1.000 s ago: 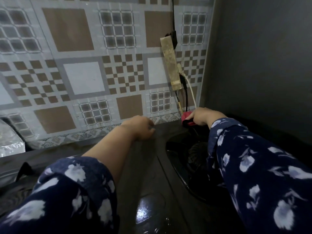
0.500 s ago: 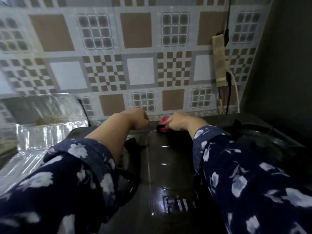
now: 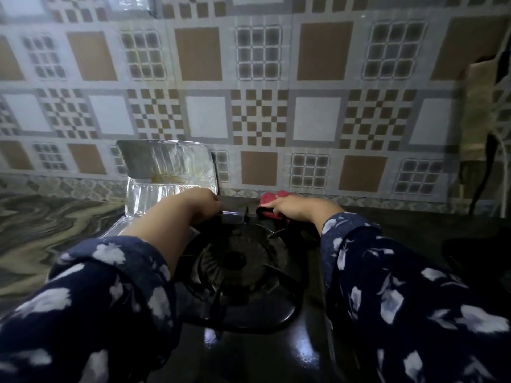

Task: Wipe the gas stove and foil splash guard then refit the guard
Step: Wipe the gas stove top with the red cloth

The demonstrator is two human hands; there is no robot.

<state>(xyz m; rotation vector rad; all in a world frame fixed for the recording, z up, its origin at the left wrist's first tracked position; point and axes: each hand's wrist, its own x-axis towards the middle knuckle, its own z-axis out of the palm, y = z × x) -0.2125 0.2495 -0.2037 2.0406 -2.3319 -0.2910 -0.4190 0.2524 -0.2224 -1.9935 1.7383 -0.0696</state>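
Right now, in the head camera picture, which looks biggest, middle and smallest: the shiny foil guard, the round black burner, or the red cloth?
1. Burner: looks biggest, but it sits nearest the camera, so that may flatter it.
2. Foil guard: middle, partly hidden by the left hand.
3. Red cloth: smallest, partly under the right hand.

The stove [image 3: 276, 352] is glossy black, with a round burner and pan support [image 3: 237, 269] at its left end and its back edge close to the wall. The foil guard [image 3: 168, 172] stands at the stove's back-left corner, creased and shiny, its top panel leaning against the wall with what looks like a brownish stain along the fold. A red cloth [image 3: 272, 205] lies bunched on the stove's back edge, right of the guard.
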